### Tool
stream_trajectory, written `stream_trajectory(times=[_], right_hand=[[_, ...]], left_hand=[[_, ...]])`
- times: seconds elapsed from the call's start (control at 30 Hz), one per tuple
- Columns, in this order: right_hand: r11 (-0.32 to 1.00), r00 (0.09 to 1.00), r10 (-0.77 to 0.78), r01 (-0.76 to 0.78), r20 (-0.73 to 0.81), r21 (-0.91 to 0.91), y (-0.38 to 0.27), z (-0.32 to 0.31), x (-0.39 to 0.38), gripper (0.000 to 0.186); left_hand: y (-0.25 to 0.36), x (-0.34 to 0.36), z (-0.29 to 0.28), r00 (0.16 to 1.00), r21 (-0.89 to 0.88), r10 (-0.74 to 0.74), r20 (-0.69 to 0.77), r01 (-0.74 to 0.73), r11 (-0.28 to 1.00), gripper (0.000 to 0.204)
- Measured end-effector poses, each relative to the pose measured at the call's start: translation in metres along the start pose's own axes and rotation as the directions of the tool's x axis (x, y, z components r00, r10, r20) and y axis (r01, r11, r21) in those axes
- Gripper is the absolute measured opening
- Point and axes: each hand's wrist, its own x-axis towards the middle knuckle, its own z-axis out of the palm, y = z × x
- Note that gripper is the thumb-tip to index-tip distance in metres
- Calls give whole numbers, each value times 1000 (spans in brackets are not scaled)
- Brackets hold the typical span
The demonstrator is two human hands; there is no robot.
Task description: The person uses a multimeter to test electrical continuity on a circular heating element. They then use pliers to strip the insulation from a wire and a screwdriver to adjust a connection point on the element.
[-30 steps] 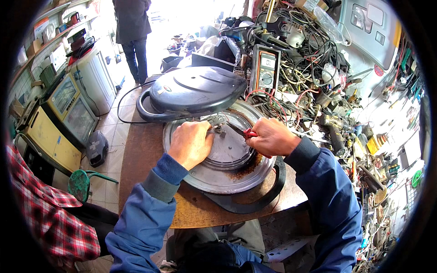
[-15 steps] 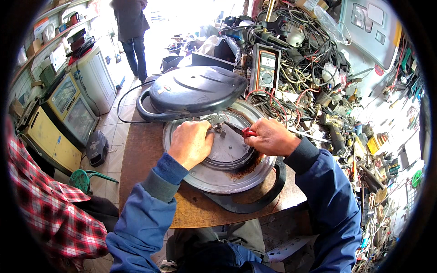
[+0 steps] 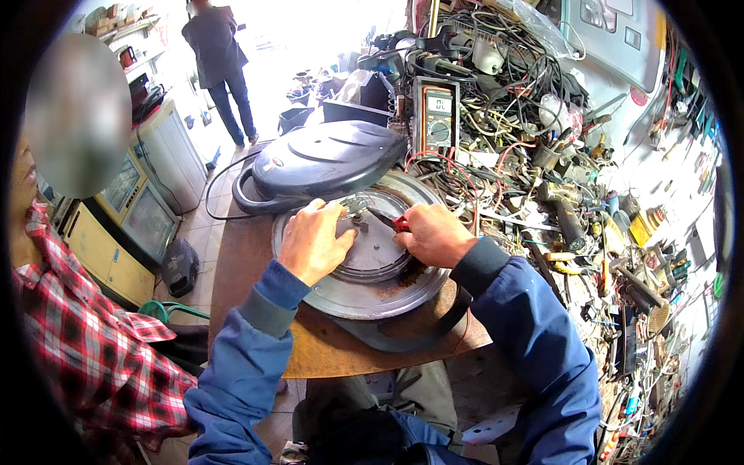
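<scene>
A round metal heating plate (image 3: 335,298), rust-stained on its right side, belongs to an opened electric griddle on the table in front of me. My right hand (image 3: 434,236) grips red-handled pliers (image 3: 400,224), whose dark jaws point left to a small metal fitting with thin wires (image 3: 358,206) near the plate's upper middle. My left hand (image 3: 314,242) is at the fitting's left side, its fingers curled and thumb lower down. What its fingertips hold is hidden. Behind both hands rests the dark oval griddle cover (image 3: 329,159), with a loop handle on its left.
A multimeter (image 3: 436,116) with red leads stands beyond the plate. Cables and tools, with a cordless drill (image 3: 566,215) among them, are heaped along the right. At left is a person in a red plaid shirt (image 3: 93,333); another person (image 3: 218,62) stands farther back.
The whole view has shifted slightly, and more of the plaid-shirted person shows at left. My left thumb has moved away from its fingers a little. The pliers stay at the fitting.
</scene>
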Motion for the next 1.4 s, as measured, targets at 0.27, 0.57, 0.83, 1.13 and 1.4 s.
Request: stream_trajectory(times=[0.27, 0.57, 0.83, 1.13, 1.4], right_hand=[[999, 988, -26, 33, -152, 43, 4, 10, -3, 32], [999, 989, -25, 20, -146, -31, 17, 14, -9, 33], [999, 995, 16, -12, -94, 45, 14, 14, -9, 37], [994, 998, 45, -39, -53, 98, 17, 16, -6, 38], [997, 979, -81, 82, -186, -2, 23, 21, -8, 30]], left_hand=[[22, 26, 10, 993, 86, 113, -15, -111, 990, 44], [36, 22, 49, 984, 182, 105, -145, -78, 980, 9], [25, 22, 32, 969, 163, 239, 67, -247, 955, 25], [12, 43, 33, 893, 218, 348, 284, -414, 884, 31], [7, 41, 39, 887, 177, 391, 244, -438, 881, 27]])
